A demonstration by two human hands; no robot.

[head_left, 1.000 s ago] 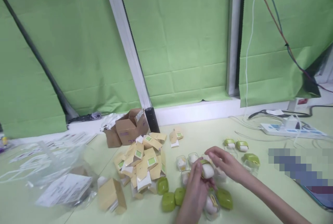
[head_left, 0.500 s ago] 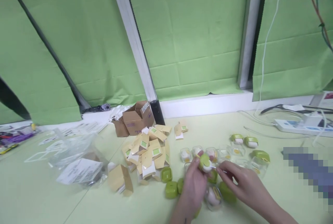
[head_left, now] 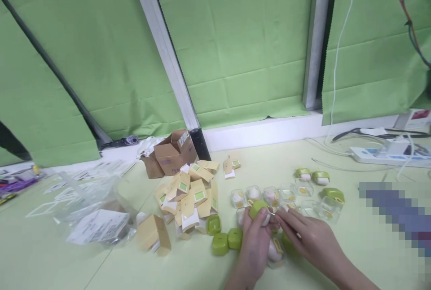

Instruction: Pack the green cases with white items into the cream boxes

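Observation:
My left hand [head_left: 254, 243] is closed around a small rounded case [head_left: 258, 209] with a green top and a white lower part. A thin metallic tool [head_left: 272, 214] is pinched between the thumb and fingers of my right hand [head_left: 306, 231]. Its tip points at the white side of the case; whether it touches cannot be made out. Under and behind the hands stand clear boxes [head_left: 270, 195] with whitish rounded pieces and yellow bits inside. Green square covers [head_left: 220, 243] lie left of my left wrist. Another clear box [head_left: 276, 252] with a white piece is partly hidden between my forearms.
Folded tan cardboard packs [head_left: 190, 202] are heaped left of the hands, before an open brown carton [head_left: 175, 153]. Further left lies a clear plastic bag [head_left: 104, 222]. Green-and-white pieces [head_left: 321, 177] and a power strip [head_left: 370, 155] with cables are at right.
The case in my left hand has turned, so more of its green top faces me. The view has shifted a little. My right hand keeps the thin tool close to the case.

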